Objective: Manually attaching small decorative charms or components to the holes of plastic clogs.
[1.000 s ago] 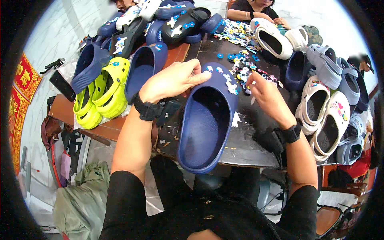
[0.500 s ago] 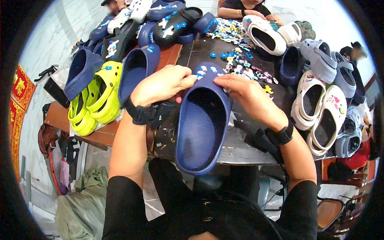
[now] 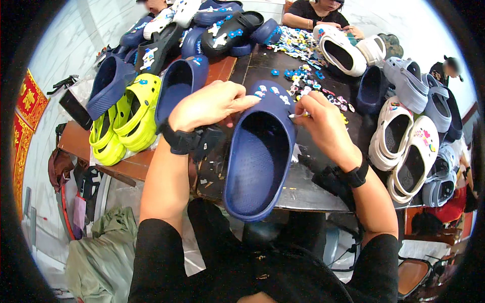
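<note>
A dark blue clog [image 3: 268, 104] lies toe away from me at the table's near edge, its heel jutting over. Several small white-and-blue charms [image 3: 274, 91] sit on its toe. My left hand [image 3: 214, 105] is closed on the left side of the toe, thumb and finger near the charms. Just off the clog's right side, my right hand [image 3: 326, 126] holds its fingertips pinched together. A small pale spot shows at the pinch; whether it is a charm or a nail I cannot tell.
Loose charms [image 3: 298, 45] are spread over the dark table [image 3: 247, 68] beyond the clog. Lime-green clogs [image 3: 139, 113] and blue and black ones are heaped at left. White clogs [image 3: 414, 156] and light blue clogs [image 3: 406, 83] stand at right. A person [image 3: 321, 15] sits across the table.
My right hand has moved off the clog's toe to its right side, and its fingers have curled into a pinch. The left hand stays on the clog.
</note>
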The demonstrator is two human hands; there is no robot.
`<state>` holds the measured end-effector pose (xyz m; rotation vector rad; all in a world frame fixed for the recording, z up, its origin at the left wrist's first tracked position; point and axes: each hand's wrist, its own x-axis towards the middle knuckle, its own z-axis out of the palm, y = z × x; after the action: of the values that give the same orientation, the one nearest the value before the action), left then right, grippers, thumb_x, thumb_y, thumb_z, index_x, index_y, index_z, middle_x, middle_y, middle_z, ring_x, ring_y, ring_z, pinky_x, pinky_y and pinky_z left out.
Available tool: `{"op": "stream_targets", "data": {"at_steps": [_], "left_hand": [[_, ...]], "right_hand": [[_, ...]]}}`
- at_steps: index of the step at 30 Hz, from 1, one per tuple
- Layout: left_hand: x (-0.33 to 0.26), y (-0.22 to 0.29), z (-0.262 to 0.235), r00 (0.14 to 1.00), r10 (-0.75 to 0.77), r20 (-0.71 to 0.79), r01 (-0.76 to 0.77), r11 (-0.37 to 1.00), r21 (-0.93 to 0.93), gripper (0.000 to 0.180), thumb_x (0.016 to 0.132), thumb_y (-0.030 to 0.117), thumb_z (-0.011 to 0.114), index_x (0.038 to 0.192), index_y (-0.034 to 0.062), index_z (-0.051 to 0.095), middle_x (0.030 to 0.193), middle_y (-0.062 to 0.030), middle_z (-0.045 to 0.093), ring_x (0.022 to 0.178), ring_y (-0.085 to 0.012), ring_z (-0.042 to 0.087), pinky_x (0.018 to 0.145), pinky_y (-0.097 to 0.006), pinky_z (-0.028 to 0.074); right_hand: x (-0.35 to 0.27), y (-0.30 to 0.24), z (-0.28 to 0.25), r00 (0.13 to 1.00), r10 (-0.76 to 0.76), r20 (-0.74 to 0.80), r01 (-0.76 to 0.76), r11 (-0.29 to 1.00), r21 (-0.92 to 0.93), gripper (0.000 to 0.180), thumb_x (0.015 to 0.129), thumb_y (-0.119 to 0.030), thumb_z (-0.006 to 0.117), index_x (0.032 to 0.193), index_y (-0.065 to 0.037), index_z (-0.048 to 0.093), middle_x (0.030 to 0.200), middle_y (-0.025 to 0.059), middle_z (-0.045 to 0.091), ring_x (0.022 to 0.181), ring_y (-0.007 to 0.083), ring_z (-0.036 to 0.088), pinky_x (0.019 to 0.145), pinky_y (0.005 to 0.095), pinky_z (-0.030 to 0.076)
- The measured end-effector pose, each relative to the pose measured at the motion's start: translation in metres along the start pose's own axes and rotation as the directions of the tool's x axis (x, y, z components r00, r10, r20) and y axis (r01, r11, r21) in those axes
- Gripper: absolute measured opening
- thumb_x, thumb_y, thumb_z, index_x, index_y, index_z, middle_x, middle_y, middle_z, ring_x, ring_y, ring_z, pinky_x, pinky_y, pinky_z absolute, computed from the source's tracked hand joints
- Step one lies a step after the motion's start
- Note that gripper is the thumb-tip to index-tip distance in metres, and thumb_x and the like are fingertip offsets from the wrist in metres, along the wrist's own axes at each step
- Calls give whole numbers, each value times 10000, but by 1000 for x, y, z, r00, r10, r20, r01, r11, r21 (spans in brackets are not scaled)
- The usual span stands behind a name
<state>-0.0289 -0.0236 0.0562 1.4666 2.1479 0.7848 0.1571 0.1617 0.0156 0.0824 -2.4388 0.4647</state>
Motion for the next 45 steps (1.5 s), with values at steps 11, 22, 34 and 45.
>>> {"op": "stream_targets", "data": {"at_steps": [11, 22, 34, 45], "left_hand": [[-10, 13, 8, 999, 32, 32, -42, 906, 421, 469, 815, 441, 659, 821, -27, 632, 735, -244, 649, 744, -398, 661, 702, -436, 516], [-11, 28, 21, 806, 314, -501, 6, 843, 538, 249, 710, 238, 711, 839, 41, 628, 742, -173, 661, 725, -366, 659, 660, -443, 515], [-7, 15, 3, 648, 591, -480, -148, 716, 682, 321, 695, 110, 735, 970, 59, 578, 860, -147, 678, 775, -355, 661, 650, -430, 519], [1, 12, 6, 317, 833, -454, -261, 537, 803, 447, 570, 42, 780, 977, 64, 599, 968, -90, 651, 842, -262, 664, 683, -353, 554]], "right_hand": [[-11, 63, -36, 962, 257, -89, -269, 947, -175, 223, 694, 33, 717, 857, 0, 568, 825, 151, 590, 796, 347, 606, 704, 398, 482], [0, 29, -20, 968, 145, -204, -179, 971, -157, 545, 811, 90, 623, 1318, -108, 581, 1311, 141, 561, 1187, 308, 561, 971, 359, 471], [17, -10, -28, 958, -61, -281, 8, 983, -184, 490, 827, 20, 652, 1299, -79, 567, 1299, 137, 557, 1206, 328, 528, 1012, 387, 443], [45, -7, -36, 941, -58, -334, -3, 984, -180, 451, 739, 63, 701, 1164, -52, 607, 1177, 128, 578, 1099, 320, 561, 925, 384, 468]]}}
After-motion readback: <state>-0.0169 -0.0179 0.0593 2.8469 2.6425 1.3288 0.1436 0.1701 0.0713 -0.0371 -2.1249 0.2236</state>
